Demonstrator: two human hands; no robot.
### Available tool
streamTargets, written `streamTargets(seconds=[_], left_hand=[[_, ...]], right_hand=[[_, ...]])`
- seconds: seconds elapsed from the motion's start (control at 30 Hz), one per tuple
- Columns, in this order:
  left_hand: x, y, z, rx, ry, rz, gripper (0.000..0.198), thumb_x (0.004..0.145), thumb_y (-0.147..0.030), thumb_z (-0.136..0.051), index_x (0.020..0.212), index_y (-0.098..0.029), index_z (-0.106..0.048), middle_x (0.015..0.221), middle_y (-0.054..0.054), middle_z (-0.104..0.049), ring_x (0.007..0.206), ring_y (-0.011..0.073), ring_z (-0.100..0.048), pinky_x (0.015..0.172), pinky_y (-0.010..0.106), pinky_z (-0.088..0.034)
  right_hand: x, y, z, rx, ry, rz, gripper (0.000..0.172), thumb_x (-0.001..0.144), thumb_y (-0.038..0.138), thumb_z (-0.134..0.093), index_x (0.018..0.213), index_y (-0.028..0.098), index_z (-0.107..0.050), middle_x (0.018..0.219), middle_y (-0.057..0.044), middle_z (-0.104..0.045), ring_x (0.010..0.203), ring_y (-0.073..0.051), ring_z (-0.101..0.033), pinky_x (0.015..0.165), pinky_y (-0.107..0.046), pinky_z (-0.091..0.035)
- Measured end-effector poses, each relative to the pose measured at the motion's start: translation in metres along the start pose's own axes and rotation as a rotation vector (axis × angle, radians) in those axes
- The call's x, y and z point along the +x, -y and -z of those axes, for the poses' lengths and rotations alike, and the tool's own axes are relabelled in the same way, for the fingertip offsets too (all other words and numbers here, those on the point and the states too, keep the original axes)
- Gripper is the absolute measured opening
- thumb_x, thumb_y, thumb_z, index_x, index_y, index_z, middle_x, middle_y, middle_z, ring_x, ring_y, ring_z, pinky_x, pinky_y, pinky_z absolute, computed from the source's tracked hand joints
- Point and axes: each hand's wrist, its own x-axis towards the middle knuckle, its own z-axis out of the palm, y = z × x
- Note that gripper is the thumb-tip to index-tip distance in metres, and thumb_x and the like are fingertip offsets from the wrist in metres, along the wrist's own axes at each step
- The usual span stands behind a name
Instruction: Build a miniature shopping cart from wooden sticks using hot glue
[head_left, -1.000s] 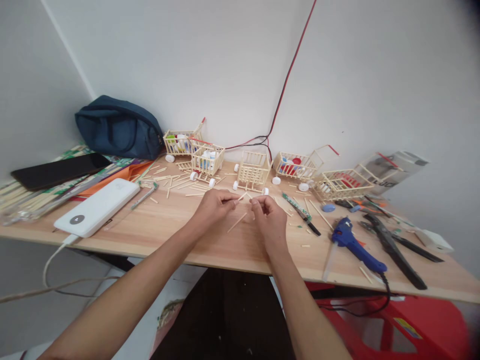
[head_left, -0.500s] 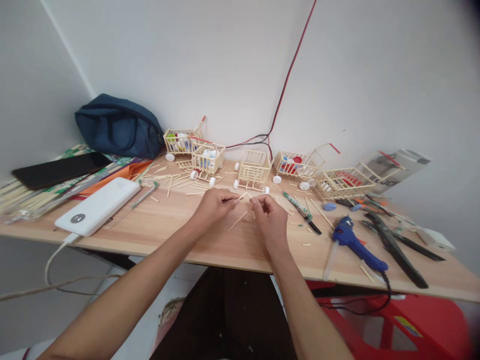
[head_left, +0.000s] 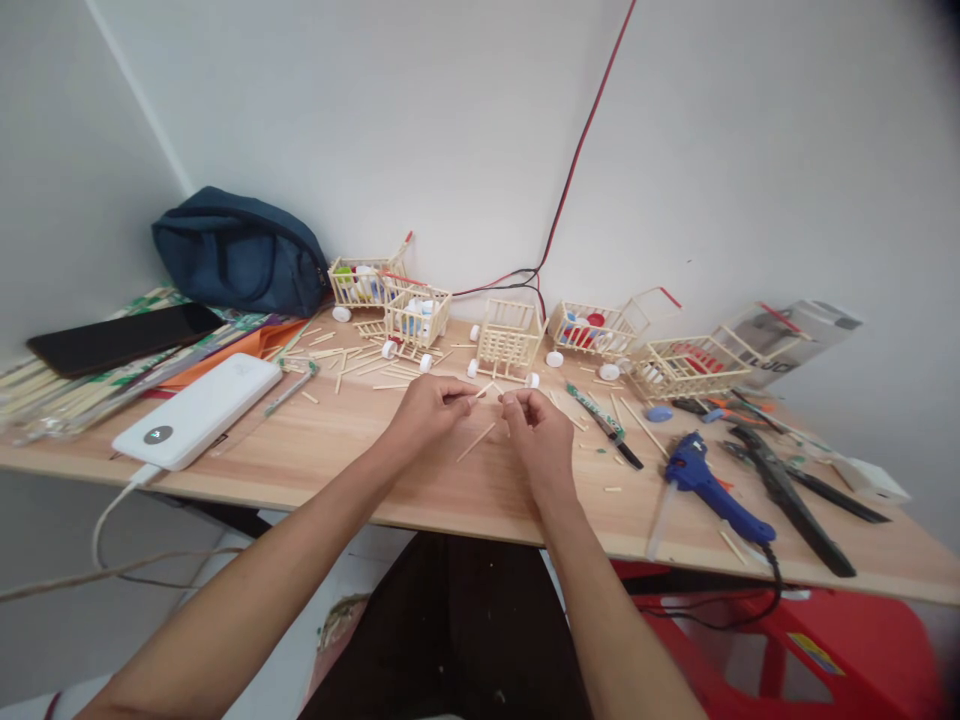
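Both of my hands rest on the wooden table near its middle. My left hand is curled, its fingertips pinching one end of a thin wooden stick. My right hand is curled too and pinches the other end of the same stick. A loose stick lies on the table between my wrists. Just beyond my hands stands a small cart built of sticks with white wheels.
Other stick carts line the wall, with scattered sticks around them. A blue glue gun, black pliers and a knife lie at the right. A white power bank, a phone and a blue bag sit left.
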Motion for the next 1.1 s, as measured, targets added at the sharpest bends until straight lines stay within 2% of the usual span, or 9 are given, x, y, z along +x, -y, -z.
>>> streamTargets(seconds=[0.17, 0.33, 0.57, 1.1], left_hand=[[0.0002, 0.0020, -0.0003, -0.018, -0.006, 0.022, 0.025, 0.076, -0.022, -0.058, 0.093, -0.013, -0.075, 0.095, 0.006, -0.075, 0.087, 0.0209, -0.068, 0.077, 0.026, -0.050], [0.0006, 0.0018, 0.0001, -0.012, -0.016, 0.032, 0.026, 0.076, -0.022, -0.059, 0.093, -0.013, -0.075, 0.095, 0.006, -0.075, 0.085, 0.0207, -0.069, 0.077, 0.027, -0.051], [0.0012, 0.0031, -0.0004, -0.019, -0.014, 0.012, 0.025, 0.076, -0.023, -0.059, 0.093, -0.013, -0.075, 0.095, 0.006, -0.075, 0.086, 0.0208, -0.069, 0.078, 0.027, -0.051], [-0.0007, 0.0024, 0.0024, 0.067, -0.017, -0.056, 0.022, 0.077, -0.019, -0.058, 0.089, -0.016, -0.076, 0.088, 0.004, -0.075, 0.082, 0.0185, -0.067, 0.076, 0.025, -0.049]], right_hand=[[0.0009, -0.0011, -0.0002, -0.004, 0.019, -0.001, 0.033, 0.085, 0.048, -0.050, 0.082, 0.018, -0.064, 0.067, 0.000, -0.062, 0.060, -0.014, -0.051, 0.063, -0.027, -0.041], [0.0014, -0.0025, -0.0015, 0.013, 0.004, -0.017, 0.029, 0.081, 0.043, -0.057, 0.095, 0.019, -0.065, 0.075, -0.001, -0.066, 0.061, -0.014, -0.052, 0.064, -0.027, -0.043], [0.0019, -0.0072, -0.0011, -0.021, -0.008, 0.029, 0.019, 0.082, 0.037, -0.055, 0.080, 0.019, -0.062, 0.071, 0.000, -0.064, 0.062, -0.013, -0.052, 0.064, -0.027, -0.041], [-0.0003, -0.0051, 0.0011, -0.031, -0.002, 0.083, 0.016, 0.084, 0.033, -0.054, 0.077, 0.020, -0.060, 0.064, 0.004, -0.055, 0.060, -0.012, -0.047, 0.061, -0.025, -0.036]])
